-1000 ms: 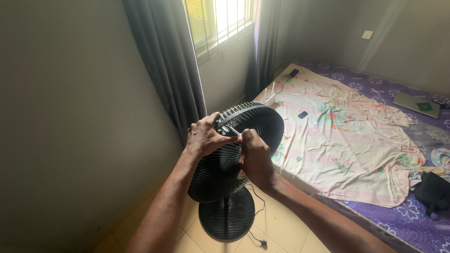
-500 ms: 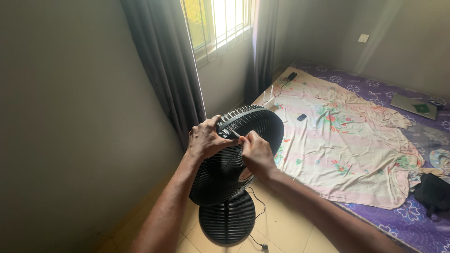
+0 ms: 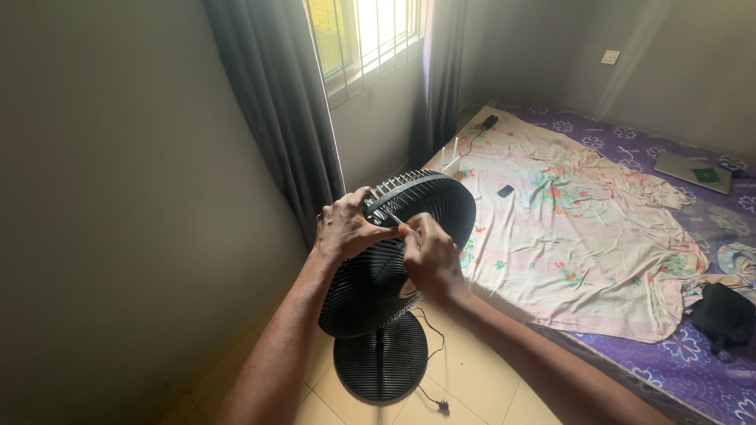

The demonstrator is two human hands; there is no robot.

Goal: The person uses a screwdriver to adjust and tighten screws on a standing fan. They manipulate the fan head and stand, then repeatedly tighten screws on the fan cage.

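Note:
A black standing fan with a round grille head stands on the tiled floor in front of me. My left hand grips the top rim of the grille. My right hand rests on the front of the grille and pinches a thin light-coloured stick or tool against the rim, right by my left thumb. The fan's round base sits below, with its cord and plug lying on the tiles.
A mattress with a floral sheet over purple bedding lies to the right, with a laptop, a small dark phone and a black bag on it. Dark curtains flank a barred window. A grey wall fills the left.
My view has shifted slightly. Both hands stay on the fan's grille rim, with small finger movements of the right hand on the thin tool.

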